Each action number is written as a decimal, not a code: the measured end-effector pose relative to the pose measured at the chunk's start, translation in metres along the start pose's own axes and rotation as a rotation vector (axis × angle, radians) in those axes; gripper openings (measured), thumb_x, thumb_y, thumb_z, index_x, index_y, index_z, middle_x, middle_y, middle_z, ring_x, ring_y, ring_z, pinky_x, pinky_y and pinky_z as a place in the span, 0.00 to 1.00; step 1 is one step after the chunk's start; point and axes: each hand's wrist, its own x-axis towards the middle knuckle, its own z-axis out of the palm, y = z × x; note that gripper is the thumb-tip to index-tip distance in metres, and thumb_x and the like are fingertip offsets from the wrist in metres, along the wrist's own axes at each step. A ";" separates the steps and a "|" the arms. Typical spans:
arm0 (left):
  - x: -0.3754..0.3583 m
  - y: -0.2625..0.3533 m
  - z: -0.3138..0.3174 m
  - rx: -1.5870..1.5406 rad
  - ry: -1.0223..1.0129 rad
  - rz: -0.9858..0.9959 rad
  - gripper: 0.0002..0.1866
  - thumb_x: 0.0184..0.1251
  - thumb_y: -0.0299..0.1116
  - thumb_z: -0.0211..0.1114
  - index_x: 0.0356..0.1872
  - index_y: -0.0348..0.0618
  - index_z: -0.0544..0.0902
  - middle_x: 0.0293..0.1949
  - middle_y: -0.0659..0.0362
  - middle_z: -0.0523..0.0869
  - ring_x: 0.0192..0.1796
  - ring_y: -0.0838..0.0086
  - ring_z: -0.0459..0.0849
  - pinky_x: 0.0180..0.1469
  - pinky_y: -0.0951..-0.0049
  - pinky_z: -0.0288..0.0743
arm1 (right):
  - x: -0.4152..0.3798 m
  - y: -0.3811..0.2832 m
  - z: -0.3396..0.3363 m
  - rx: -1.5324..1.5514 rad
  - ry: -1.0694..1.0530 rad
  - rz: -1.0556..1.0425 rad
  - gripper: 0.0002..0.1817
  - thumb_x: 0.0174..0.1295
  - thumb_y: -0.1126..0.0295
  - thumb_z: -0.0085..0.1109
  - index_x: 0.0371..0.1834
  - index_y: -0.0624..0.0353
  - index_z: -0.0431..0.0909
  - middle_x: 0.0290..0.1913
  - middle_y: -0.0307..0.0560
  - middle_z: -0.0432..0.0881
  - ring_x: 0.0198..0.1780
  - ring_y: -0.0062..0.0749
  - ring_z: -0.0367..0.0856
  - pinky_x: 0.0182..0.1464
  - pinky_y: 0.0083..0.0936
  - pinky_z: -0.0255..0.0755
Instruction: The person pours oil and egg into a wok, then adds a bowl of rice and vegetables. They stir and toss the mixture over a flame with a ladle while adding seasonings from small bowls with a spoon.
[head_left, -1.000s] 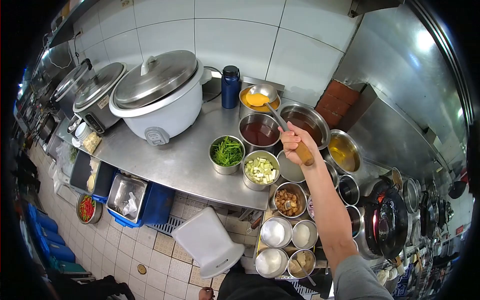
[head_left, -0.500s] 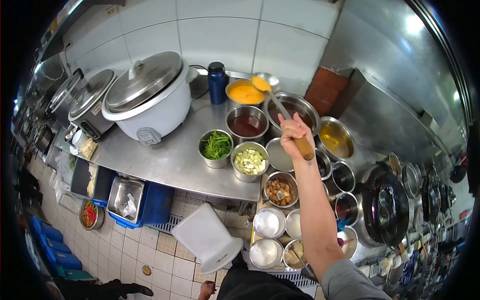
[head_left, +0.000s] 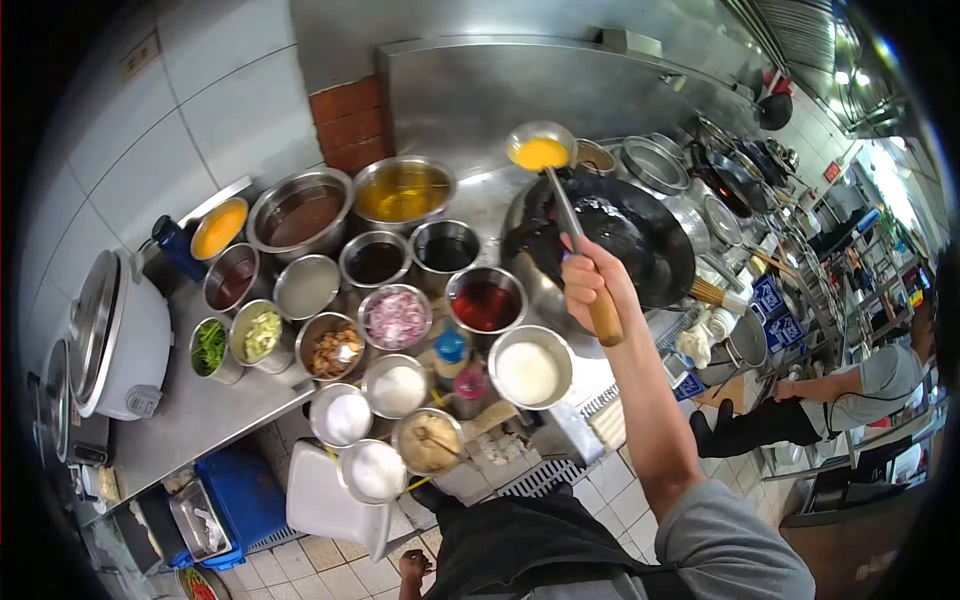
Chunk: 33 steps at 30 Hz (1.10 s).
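Note:
A steel ladle with a wooden handle is held in my right hand, its fingers wrapped round the handle. Its bowl holds orange liquid and is over the back edge of the black wok. The wok looks dark and shiny inside. My left hand hangs low beside my dark apron, small in view, and its fingers are hard to make out. The bowl of orange liquid stands at the back left, beside the blue bottle.
Steel bowls of oil, dark sauces, red liquid, chopped onion and white powders crowd the counter. A rice cooker stands left, a white stool below. A co-worker is at the right.
The view has turned right toward the wok. My right hand has carried the filled ladle from beside the orange liquid's bowl to the wok. A co-worker has come into view.

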 end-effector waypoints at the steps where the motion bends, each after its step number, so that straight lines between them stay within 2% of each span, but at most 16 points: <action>1: 0.001 -0.004 0.013 0.203 -0.029 0.033 0.12 0.68 0.30 0.54 0.49 0.39 0.78 0.25 0.55 0.82 0.23 0.68 0.85 0.20 0.69 0.81 | -0.021 -0.023 -0.027 -0.058 0.080 0.002 0.13 0.72 0.59 0.49 0.31 0.53 0.73 0.17 0.30 0.64 0.15 0.16 0.63 0.17 0.16 0.62; 2: -0.012 0.001 0.033 0.096 0.010 0.022 0.11 0.66 0.30 0.56 0.46 0.39 0.79 0.25 0.55 0.82 0.23 0.69 0.85 0.20 0.70 0.80 | -0.042 -0.046 -0.052 -0.076 0.148 0.095 0.16 0.70 0.58 0.52 0.24 0.49 0.67 0.15 0.30 0.63 0.14 0.17 0.61 0.16 0.16 0.61; 6: -0.051 0.000 0.108 0.058 0.101 -0.049 0.08 0.60 0.28 0.61 0.39 0.39 0.83 0.25 0.54 0.84 0.27 0.70 0.87 0.26 0.71 0.81 | -0.115 -0.123 -0.139 -0.086 0.371 0.108 0.16 0.69 0.62 0.52 0.22 0.49 0.66 0.16 0.31 0.65 0.14 0.18 0.63 0.16 0.16 0.60; 8: -0.055 -0.016 0.138 1.135 -0.093 0.628 0.08 0.58 0.29 0.62 0.37 0.40 0.84 0.29 0.50 0.87 0.35 0.66 0.88 0.36 0.68 0.82 | -0.143 -0.156 -0.162 -0.139 0.570 0.074 0.14 0.68 0.67 0.52 0.22 0.52 0.66 0.15 0.32 0.65 0.14 0.19 0.64 0.16 0.17 0.60; 9: -0.054 -0.033 0.155 1.137 -0.089 0.615 0.08 0.58 0.29 0.62 0.37 0.40 0.84 0.29 0.50 0.87 0.35 0.66 0.88 0.36 0.68 0.82 | -0.157 -0.170 -0.174 -0.133 0.571 0.086 0.14 0.68 0.67 0.52 0.22 0.52 0.66 0.15 0.32 0.65 0.14 0.19 0.64 0.16 0.17 0.60; 11: -0.048 -0.057 0.186 0.458 0.048 0.097 0.11 0.56 0.32 0.64 0.39 0.42 0.85 0.35 0.47 0.88 0.43 0.60 0.87 0.45 0.65 0.79 | -0.178 -0.191 -0.196 -0.407 0.613 0.015 0.11 0.66 0.72 0.54 0.27 0.55 0.64 0.20 0.33 0.69 0.15 0.13 0.66 0.14 0.15 0.59; 16: -0.070 -0.019 0.239 0.721 0.060 0.192 0.14 0.59 0.40 0.63 0.41 0.44 0.86 0.39 0.47 0.88 0.46 0.56 0.86 0.49 0.62 0.78 | -0.209 -0.232 -0.230 -0.842 0.616 -0.033 0.06 0.62 0.76 0.56 0.37 0.58 0.68 0.21 0.36 0.71 0.16 0.19 0.68 0.13 0.20 0.62; 19: -0.070 0.012 0.266 0.620 0.040 0.052 0.15 0.61 0.42 0.60 0.41 0.45 0.87 0.39 0.47 0.88 0.46 0.57 0.87 0.50 0.61 0.78 | -0.220 -0.230 -0.218 -0.960 0.651 -0.001 0.07 0.61 0.76 0.58 0.38 0.60 0.68 0.21 0.37 0.71 0.15 0.20 0.67 0.13 0.21 0.62; 21: -0.066 0.034 0.286 0.936 -0.141 0.449 0.17 0.61 0.46 0.60 0.39 0.45 0.88 0.39 0.47 0.88 0.46 0.57 0.87 0.50 0.61 0.78 | -0.225 -0.226 -0.200 -0.904 0.661 0.064 0.11 0.61 0.75 0.58 0.44 0.61 0.67 0.21 0.37 0.70 0.15 0.18 0.67 0.13 0.18 0.60; 22: -0.048 0.034 0.299 0.762 -0.170 0.067 0.19 0.60 0.49 0.61 0.39 0.44 0.88 0.40 0.48 0.88 0.46 0.57 0.87 0.50 0.62 0.78 | -0.223 -0.231 -0.193 -0.795 0.617 0.092 0.11 0.62 0.75 0.57 0.44 0.60 0.66 0.22 0.37 0.70 0.15 0.17 0.66 0.14 0.18 0.59; 26: -0.037 0.068 0.350 0.838 -0.116 0.160 0.19 0.58 0.45 0.65 0.43 0.41 0.86 0.41 0.47 0.88 0.46 0.56 0.87 0.49 0.62 0.79 | -0.190 -0.258 -0.212 -0.536 0.501 0.183 0.09 0.63 0.76 0.56 0.43 0.58 0.66 0.22 0.37 0.69 0.15 0.17 0.64 0.15 0.20 0.59; 28: -0.033 0.087 0.372 0.759 -0.144 0.334 0.18 0.59 0.42 0.65 0.44 0.42 0.86 0.41 0.46 0.88 0.47 0.56 0.86 0.50 0.62 0.79 | -0.173 -0.271 -0.221 -0.574 0.492 0.150 0.09 0.63 0.76 0.56 0.42 0.58 0.66 0.22 0.37 0.69 0.15 0.17 0.64 0.15 0.20 0.59; 30: -0.031 0.098 0.394 0.668 -0.098 0.265 0.17 0.59 0.41 0.65 0.44 0.42 0.86 0.42 0.46 0.87 0.47 0.56 0.86 0.50 0.63 0.78 | -0.161 -0.282 -0.242 -0.704 0.502 0.088 0.08 0.63 0.76 0.56 0.41 0.58 0.67 0.22 0.37 0.70 0.15 0.18 0.65 0.15 0.20 0.59; 31: -0.029 0.102 0.404 0.583 -0.061 0.195 0.16 0.59 0.40 0.65 0.44 0.42 0.86 0.43 0.46 0.87 0.47 0.57 0.87 0.50 0.63 0.78 | -0.165 -0.286 -0.259 -0.857 0.497 0.041 0.21 0.60 0.76 0.57 0.57 0.64 0.67 0.20 0.39 0.72 0.15 0.22 0.69 0.16 0.22 0.65; 32: -0.025 0.094 0.409 0.564 -0.052 0.390 0.17 0.58 0.40 0.66 0.44 0.42 0.86 0.43 0.46 0.87 0.47 0.57 0.87 0.50 0.64 0.79 | -0.174 -0.289 -0.262 -0.927 0.506 0.051 0.25 0.60 0.76 0.57 0.61 0.65 0.64 0.20 0.39 0.71 0.14 0.23 0.69 0.15 0.23 0.66; 33: -0.022 0.084 0.418 0.545 -0.030 0.385 0.17 0.58 0.40 0.66 0.44 0.42 0.86 0.43 0.46 0.87 0.47 0.57 0.87 0.50 0.64 0.79 | -0.185 -0.291 -0.265 -0.999 0.513 0.062 0.29 0.60 0.77 0.56 0.65 0.66 0.61 0.20 0.40 0.71 0.14 0.24 0.69 0.15 0.23 0.66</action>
